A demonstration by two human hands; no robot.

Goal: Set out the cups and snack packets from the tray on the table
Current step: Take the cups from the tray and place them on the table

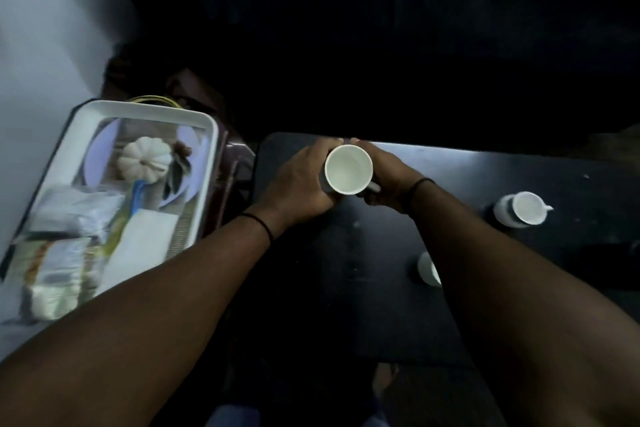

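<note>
A white cup point(348, 169) is clasped upright between the left hand point(300, 180) and right hand point(387, 180), fingers wrapped round its sides, above the dark table point(381, 270)'s far edge. It is judged rigid, smooth, light and breakable; the body or handle is best gripped. Packets point(79, 215) remain in the tray point(145, 111).

Both hands point(346, 177) cupping white cup point(348, 168) above dark table point(346, 270), tray point(145, 113) left
</note>
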